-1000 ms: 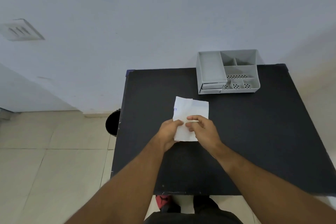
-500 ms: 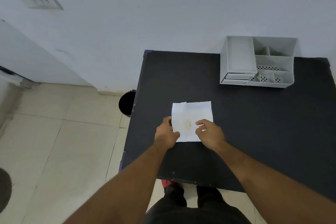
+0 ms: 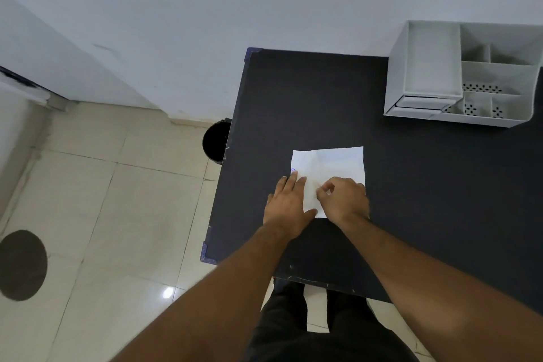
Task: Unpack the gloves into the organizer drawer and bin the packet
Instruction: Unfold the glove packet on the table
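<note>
A white paper packet (image 3: 332,166) with a bit of blue print lies flat on the black table (image 3: 308,97). My left hand (image 3: 289,206) rests flat on the packet's near left part, fingers spread, pressing it down. My right hand (image 3: 342,200) pinches the packet's surface near its lower middle with curled fingers. The grey organizer (image 3: 467,73) stands at the table's far right, with its small drawer (image 3: 420,103) at the front left looking closed. A black bin (image 3: 216,141) stands on the floor by the table's left edge. No gloves are visible.
A white wall runs behind the table. Beige floor tiles lie to the left, with a dark round mark (image 3: 22,264) on them. My legs in dark trousers (image 3: 317,329) stand at the table's near edge.
The view has swung left and closer. My left hand has slid up onto the packet and lies flat on it; my right hand now pinches its surface. The packet stays on the table.
</note>
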